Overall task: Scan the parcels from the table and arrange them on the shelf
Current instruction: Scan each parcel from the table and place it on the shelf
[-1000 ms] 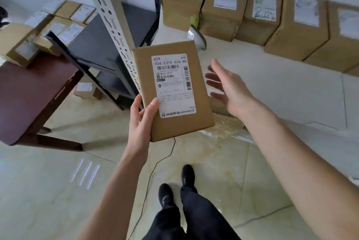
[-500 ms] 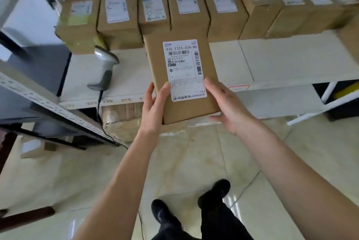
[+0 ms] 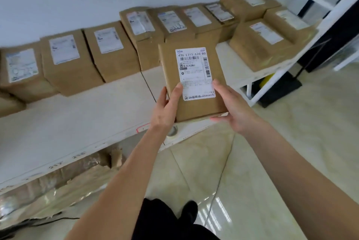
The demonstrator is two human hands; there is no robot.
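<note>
Parcel [image 3: 191,82]: brown carton, white label up, held above the front edge of the shelf [image 3: 81,123].
Left hand [image 3: 166,108]: clasped the parcel's lower left edge, thumb on top.
Right hand [image 3: 232,107]: clasped the lower right corner, thumb at the label's edge, fingers underneath.
Row of parcels [image 3: 108,49]: stood along the wall at the back of the shelf, labels up.
Floor [image 3: 272,142]: glossy pale tile.

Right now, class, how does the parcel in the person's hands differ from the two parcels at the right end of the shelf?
The held parcel is gripped by the left hand and right hand; the right-end parcels rest on the shelf. The held parcel looks thin; those look thicker. All are brown cardboard with white labels.
</note>
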